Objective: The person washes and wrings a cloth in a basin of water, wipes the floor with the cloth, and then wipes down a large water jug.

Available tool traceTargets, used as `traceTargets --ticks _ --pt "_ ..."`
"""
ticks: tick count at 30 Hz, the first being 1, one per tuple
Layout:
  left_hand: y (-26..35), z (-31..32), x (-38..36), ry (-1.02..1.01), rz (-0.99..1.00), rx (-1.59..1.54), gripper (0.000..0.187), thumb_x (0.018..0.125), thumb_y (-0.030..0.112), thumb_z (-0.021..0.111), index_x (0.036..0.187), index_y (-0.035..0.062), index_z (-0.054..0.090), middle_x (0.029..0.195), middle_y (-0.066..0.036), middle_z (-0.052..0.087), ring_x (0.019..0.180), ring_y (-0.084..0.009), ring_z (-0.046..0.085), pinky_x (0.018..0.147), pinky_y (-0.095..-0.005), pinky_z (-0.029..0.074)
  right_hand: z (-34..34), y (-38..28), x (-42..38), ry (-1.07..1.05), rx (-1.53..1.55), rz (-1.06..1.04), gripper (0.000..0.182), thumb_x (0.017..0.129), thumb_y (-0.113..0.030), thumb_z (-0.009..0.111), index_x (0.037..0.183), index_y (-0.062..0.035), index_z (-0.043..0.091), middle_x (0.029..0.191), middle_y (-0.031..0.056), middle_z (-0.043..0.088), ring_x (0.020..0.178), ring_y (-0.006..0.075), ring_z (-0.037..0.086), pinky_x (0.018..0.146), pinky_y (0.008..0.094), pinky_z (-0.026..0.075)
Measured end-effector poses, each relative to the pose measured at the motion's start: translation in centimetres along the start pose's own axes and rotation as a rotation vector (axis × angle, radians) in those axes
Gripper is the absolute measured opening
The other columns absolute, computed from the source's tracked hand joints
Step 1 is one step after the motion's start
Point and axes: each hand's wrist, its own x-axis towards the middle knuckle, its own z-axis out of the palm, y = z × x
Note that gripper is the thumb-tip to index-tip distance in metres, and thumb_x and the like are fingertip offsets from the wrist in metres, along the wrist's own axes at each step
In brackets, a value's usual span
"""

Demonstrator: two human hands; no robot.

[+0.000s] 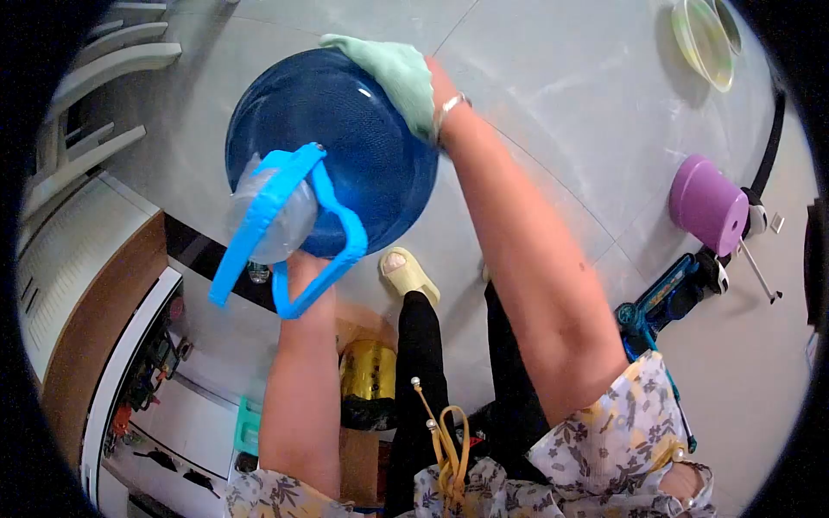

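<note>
A large, dark blue, translucent water jug point(367, 151) is tilted in front of me, its clear-wrapped neck point(289, 220) toward me. A bright blue strap handle point(259, 224) loops around that neck. My right hand point(441, 91), with a bracelet at the wrist, holds a pale green cloth point(397, 76) against the jug's upper right side; the cloth covers most of the fingers. My left hand point(304, 266) is at the underside of the neck, with its fingers hidden behind the neck and handle.
A purple bucket point(699, 203) lies on the grey tiled floor at right, near a teal folded frame point(661, 298). Basins point(704, 39) are at upper right, white chair legs point(112, 73) at upper left. A cabinet point(95, 285) stands left; a golden container point(369, 369) is beside my leg.
</note>
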Motion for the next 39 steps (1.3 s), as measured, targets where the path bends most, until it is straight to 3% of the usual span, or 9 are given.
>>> traceTargets --ticks 11,15,19,20,22,24,29,33,39 --pt "0.5 -0.7 0.9 -0.003 0.099 -0.004 0.055 0.094 0.048 0.040 0.129 0.0043 0.042 0.120 -0.018 0.053 0.100 -0.0258 0.061 0.088 -0.0391 0.052 13.1 -6.1 -15.9 0.784 1.409 0.553 0.035 0.097 -0.017 0.039 0.132 -0.0083 0.039 0.124 0.0093 0.053 0.112 0.0208 0.052 0.103 0.0311 0.036" --pt "2.0 -2.4 4.0 -0.103 0.135 -0.070 0.055 0.094 0.047 0.041 0.129 0.0043 0.042 0.120 -0.019 0.053 0.099 -0.0260 0.061 0.088 -0.0395 0.053 20.0 -2.0 -15.6 0.636 0.699 0.394 0.032 0.098 -0.012 0.039 0.130 -0.0080 0.040 0.127 0.0083 0.048 0.115 0.0168 0.047 0.102 0.0289 0.037" --pt "1.5 -5.0 9.6 -0.222 0.185 0.205 0.053 0.095 0.044 0.041 0.131 0.0056 0.041 0.125 -0.018 0.050 0.107 -0.0273 0.056 0.094 -0.0401 0.048 7.4 -0.6 -9.3 0.553 0.419 0.139 0.024 0.091 -0.017 0.050 0.111 -0.0060 0.056 0.111 0.0138 0.058 0.106 0.0265 0.054 0.093 0.0351 0.042" --pt "2.0 -4.3 9.2 -0.212 0.247 0.307 0.053 0.095 0.044 0.041 0.131 0.0056 0.041 0.125 -0.018 0.050 0.108 -0.0273 0.056 0.094 -0.0401 0.048 5.8 0.4 -6.9 0.634 -0.094 -0.130 0.023 0.088 -0.017 0.050 0.105 -0.0064 0.061 0.106 0.0168 0.061 0.101 0.0309 0.057 0.089 0.0382 0.044" --pt "2.7 -3.5 8.2 -0.171 0.377 0.484 0.053 0.095 0.044 0.041 0.131 0.0056 0.041 0.125 -0.018 0.050 0.108 -0.0274 0.056 0.095 -0.0401 0.047 2.2 2.0 -2.6 0.345 -0.088 -0.295 0.027 0.087 -0.024 0.050 0.103 -0.0065 0.062 0.095 0.0177 0.064 0.092 0.0328 0.061 0.082 0.0423 0.047" --pt "3.2 -2.9 7.4 -0.110 0.487 0.633 0.053 0.095 0.044 0.041 0.132 0.0056 0.042 0.126 -0.018 0.050 0.109 -0.0274 0.055 0.095 -0.0402 0.047 2.5 2.5 2.9 0.077 0.777 0.073 0.029 0.083 -0.026 0.056 0.103 -0.0059 0.062 0.096 0.0216 0.064 0.093 0.0357 0.061 0.081 0.0416 0.048" --pt "3.8 -2.0 6.9 -0.052 0.581 0.742 0.053 0.095 0.044 0.040 0.132 0.0056 0.042 0.126 -0.018 0.049 0.110 -0.0275 0.054 0.096 -0.0403 0.045 4.8 6.6 5.9 0.117 0.279 -0.321 0.035 0.091 -0.029 0.047 0.113 -0.0048 0.060 0.108 0.0163 0.064 0.095 0.0252 0.062 0.087 0.0335 0.046" --pt "4.1 -1.6 6.9 -0.032 0.607 0.763 0.053 0.095 0.044 0.040 0.132 0.0055 0.042 0.127 -0.018 0.049 0.112 -0.0275 0.053 0.097 -0.0404 0.044 5.4 6.5 2.5 -0.013 -0.136 -0.081 0.042 0.092 -0.027 0.044 0.127 -0.0036 0.050 0.111 0.0152 0.062 0.100 0.0222 0.060 0.089 0.0334 0.045" --pt "4.5 -0.8 6.7 -0.010 0.619 0.793 0.052 0.096 0.043 0.039 0.132 0.0055 0.042 0.128 -0.018 0.048 0.113 -0.0276 0.052 0.098 -0.0405 0.043 9.2 5.1 -5.8 0.368 0.239 0.279 0.043 0.090 -0.021 0.047 0.127 -0.0003 0.046 0.108 0.0171 0.058 0.100 0.0270 0.056 0.087 0.0367 0.044"
